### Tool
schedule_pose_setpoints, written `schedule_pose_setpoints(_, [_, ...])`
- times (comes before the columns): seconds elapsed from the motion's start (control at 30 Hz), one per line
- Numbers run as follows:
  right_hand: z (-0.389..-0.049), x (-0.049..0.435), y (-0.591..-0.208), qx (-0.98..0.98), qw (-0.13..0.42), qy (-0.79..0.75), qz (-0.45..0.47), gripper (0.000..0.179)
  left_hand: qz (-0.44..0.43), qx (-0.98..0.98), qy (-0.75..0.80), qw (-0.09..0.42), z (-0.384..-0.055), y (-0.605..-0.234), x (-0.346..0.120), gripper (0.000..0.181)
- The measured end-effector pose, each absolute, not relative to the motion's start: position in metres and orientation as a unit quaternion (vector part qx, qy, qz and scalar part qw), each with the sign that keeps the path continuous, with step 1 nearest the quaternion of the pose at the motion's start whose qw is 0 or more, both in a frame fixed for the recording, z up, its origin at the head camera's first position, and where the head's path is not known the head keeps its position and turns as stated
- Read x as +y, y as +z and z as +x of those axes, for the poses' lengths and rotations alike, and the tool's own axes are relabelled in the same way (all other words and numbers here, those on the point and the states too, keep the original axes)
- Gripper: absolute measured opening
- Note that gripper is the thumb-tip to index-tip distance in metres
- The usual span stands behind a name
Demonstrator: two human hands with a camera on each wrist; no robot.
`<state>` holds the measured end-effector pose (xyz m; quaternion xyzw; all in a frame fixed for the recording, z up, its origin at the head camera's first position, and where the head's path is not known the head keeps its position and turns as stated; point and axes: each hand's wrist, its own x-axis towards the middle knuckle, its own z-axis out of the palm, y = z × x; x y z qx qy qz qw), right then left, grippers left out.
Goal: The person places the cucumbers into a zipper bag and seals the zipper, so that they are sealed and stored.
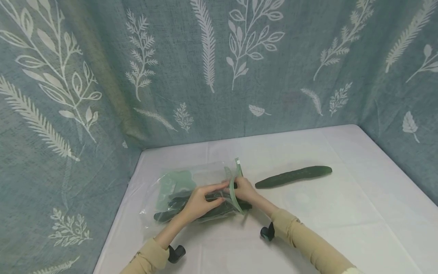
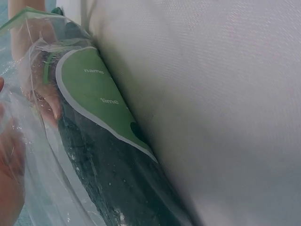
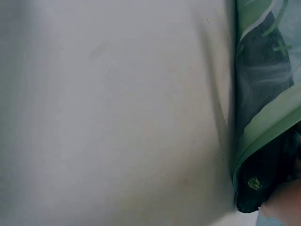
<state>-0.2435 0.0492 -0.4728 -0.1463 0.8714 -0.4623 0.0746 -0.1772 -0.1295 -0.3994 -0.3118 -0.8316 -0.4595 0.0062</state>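
Bagged cucumbers [image 1: 163, 217]: lying inside zip bag [image 1: 175, 184], ends at mouth toward 3 o'clock.
Loose cucumber [image 1: 293, 177]: on table [image 1: 342, 205], toward 3 o'clock from bag.
Left hand [image 1: 199, 204]: fingers extended, thumb parted, resting on bag.
Right hand [image 1: 244, 189]: at bag mouth; unable to tell whether grasping.
Step in hand: apparently loading bag.
Next move: probably calls for easing protruding ends inward, with mouth open.

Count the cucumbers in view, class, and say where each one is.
At least 3: one cucumber on the table, right of the bag, and two cucumbers inside it; the left hand may hide more.
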Motion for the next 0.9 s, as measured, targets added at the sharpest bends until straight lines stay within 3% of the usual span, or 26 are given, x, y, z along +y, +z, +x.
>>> schedule_pose_setpoints(0.37, [-0.2474, 0.0492, -0.471, 0.878, 0.125, -0.442, -0.135, 0.033, -0.31, -0.834, -0.457, 0.004, -0.1789, -0.4001, -0.1276, 0.04])
schedule_pose_setpoints(0.9, [-0.2441, 0.0571, -0.4772, 0.859, 0.119, -0.45, -0.214, 0.033, -0.305, -0.839, -0.45, 0.003, -0.1797, -0.4008, -0.1262, 0.041])
